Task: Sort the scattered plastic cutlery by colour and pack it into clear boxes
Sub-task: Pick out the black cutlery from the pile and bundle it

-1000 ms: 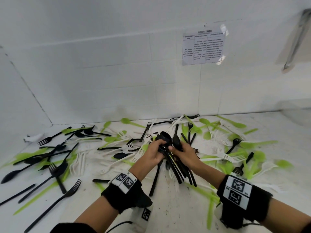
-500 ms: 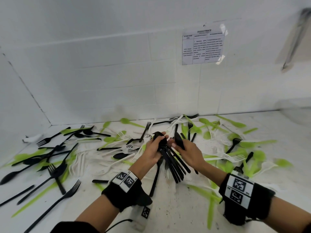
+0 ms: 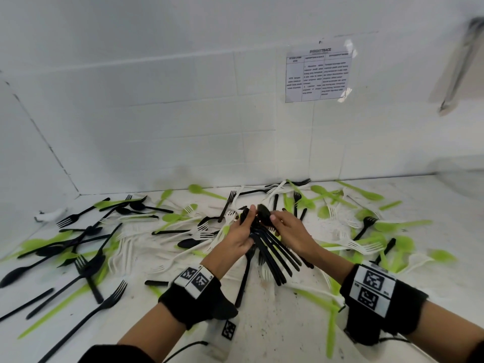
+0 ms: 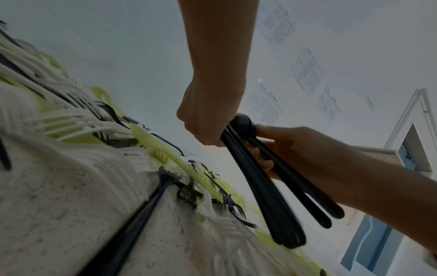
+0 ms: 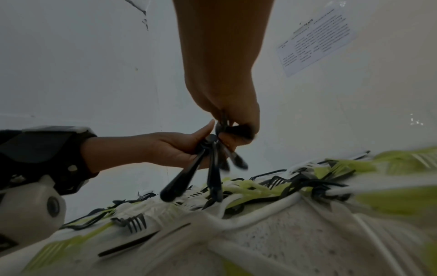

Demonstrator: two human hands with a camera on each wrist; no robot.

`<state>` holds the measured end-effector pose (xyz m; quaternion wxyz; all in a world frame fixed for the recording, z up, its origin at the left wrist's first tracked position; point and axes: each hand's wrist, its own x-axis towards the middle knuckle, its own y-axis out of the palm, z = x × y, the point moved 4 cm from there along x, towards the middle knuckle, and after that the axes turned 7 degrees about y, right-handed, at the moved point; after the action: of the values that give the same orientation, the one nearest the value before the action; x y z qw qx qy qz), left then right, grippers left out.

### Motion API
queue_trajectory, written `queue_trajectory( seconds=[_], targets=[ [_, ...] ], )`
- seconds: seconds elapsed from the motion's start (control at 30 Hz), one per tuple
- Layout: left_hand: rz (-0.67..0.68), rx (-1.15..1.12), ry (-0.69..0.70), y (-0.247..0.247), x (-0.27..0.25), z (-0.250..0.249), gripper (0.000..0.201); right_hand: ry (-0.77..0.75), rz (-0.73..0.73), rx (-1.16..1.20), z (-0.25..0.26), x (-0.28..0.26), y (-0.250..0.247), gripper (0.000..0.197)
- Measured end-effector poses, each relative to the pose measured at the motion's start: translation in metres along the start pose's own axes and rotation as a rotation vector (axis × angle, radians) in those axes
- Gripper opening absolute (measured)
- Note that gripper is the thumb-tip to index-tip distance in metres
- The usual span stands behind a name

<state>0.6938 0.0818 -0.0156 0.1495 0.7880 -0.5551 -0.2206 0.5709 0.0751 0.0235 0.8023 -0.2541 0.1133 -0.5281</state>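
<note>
Both hands meet over the middle of the white counter, holding one bundle of black plastic cutlery. My left hand grips the bundle near the heads. My right hand pinches a black spoon bowl against the same bundle. The handles fan down and towards me above the counter. The left wrist view shows the bundle between the left hand and right hand. The right wrist view shows the bundle in the right hand and left hand.
Loose cutlery covers the counter: black forks and spoons mostly left, green spoons mostly right, white forks in between. A printed sheet hangs on the tiled back wall. A small white object lies at the far left.
The right hand drew a black spoon slightly apart from the bundle, then brought it back against the heads. The bundle's handles now lie closer together.
</note>
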Motion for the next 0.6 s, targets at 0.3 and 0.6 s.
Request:
queue_trajectory(
  seconds=[0.3,0.6],
  targets=[
    [-0.029,-0.024,0.010,-0.006,-0.002,-0.007,0.011,0.013,-0.101,0.166,-0.006,0.004,0.006,0.017],
    [-0.074,-0.076,0.117,-0.017,0.001,-0.026,0.018,0.196,0.266,0.069,-0.016,-0.007,0.035,0.035]
  ],
)
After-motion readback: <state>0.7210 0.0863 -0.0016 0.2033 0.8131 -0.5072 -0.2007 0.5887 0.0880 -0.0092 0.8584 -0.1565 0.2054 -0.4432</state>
